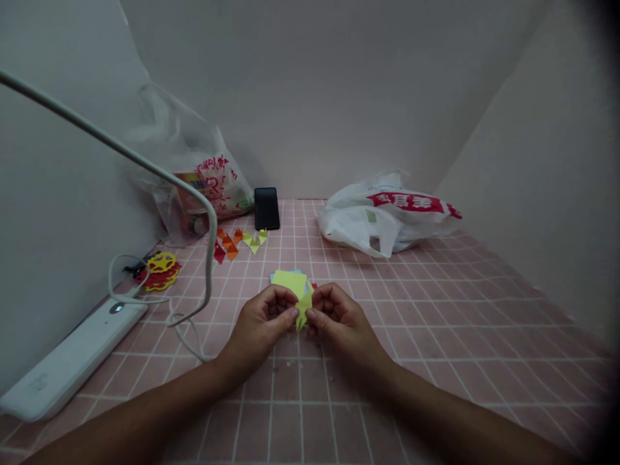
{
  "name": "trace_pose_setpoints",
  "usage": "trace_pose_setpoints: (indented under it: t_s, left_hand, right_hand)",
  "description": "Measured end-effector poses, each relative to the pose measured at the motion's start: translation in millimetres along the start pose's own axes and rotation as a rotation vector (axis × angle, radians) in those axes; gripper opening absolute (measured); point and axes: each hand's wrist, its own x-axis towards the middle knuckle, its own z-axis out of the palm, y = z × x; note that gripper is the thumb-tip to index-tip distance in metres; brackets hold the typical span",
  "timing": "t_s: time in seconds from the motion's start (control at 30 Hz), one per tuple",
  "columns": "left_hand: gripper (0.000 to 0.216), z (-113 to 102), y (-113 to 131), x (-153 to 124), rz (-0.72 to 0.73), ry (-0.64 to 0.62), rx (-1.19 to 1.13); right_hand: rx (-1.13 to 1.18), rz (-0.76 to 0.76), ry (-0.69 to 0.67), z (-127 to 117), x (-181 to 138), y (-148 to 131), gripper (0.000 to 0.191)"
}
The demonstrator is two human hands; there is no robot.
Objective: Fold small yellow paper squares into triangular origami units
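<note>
My left hand (261,323) and my right hand (339,318) meet at the middle of the pink tiled table (436,336). Both pinch a small folded yellow-green paper piece (303,309) between thumbs and fingertips. Just behind the hands lies a small stack of coloured paper squares (289,280), yellow-green on top with blue and red edges showing. Further back sits a row of folded paper pieces (239,242) in red, orange and yellow-green.
A white desk lamp base (72,361) with its curved arm (145,168) stands at the left, cable beside it. Red and yellow paper cut-outs (161,270), a clear bag (198,181), a black phone (267,208) and a white plastic bag (387,216) line the back.
</note>
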Motion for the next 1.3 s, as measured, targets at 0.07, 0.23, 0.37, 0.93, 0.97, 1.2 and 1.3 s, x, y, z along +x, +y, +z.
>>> trace_pose_setpoints:
  t_s: [0.07,0.23,0.37,0.93,0.97,1.2,1.3]
  left_hand:
    - [0.018,0.3,-0.7,0.7,-0.005,-0.005,-0.012]
    - [0.019,0.7,-0.9,1.4,-0.004,0.001,-0.031]
    - [0.018,0.3,0.4,0.7,-0.013,0.007,-0.032]
    - [0.015,-1.6,-0.1,-0.1,-0.002,-0.032,0.013]
    - [0.014,-1.8,-0.5,-0.3,0.000,-0.042,0.008]
    - [0.014,-1.1,-1.6,-2.2,-0.013,-0.104,-0.013]
    - [0.012,-0.8,-1.8,-2.9,-0.002,-0.096,-0.013]
  right_hand:
    - [0.000,-0.019,-0.002,0.3,-0.2,0.3,0.020]
    - [-0.024,-0.050,0.012,-0.3,-0.3,0.2,0.018]
    - [-0.081,-0.046,0.007,-1.6,-0.4,-0.9,0.016]
    - [0.029,-0.009,-0.024,1.0,-0.3,-1.4,0.016]
    - [0.033,-0.009,-0.024,0.9,-0.5,-1.0,0.015]
    - [0.056,0.023,-0.033,2.3,-2.5,-0.7,0.017]
    - [0.049,0.020,-0.021,3.6,-3.0,-2.4,0.017]
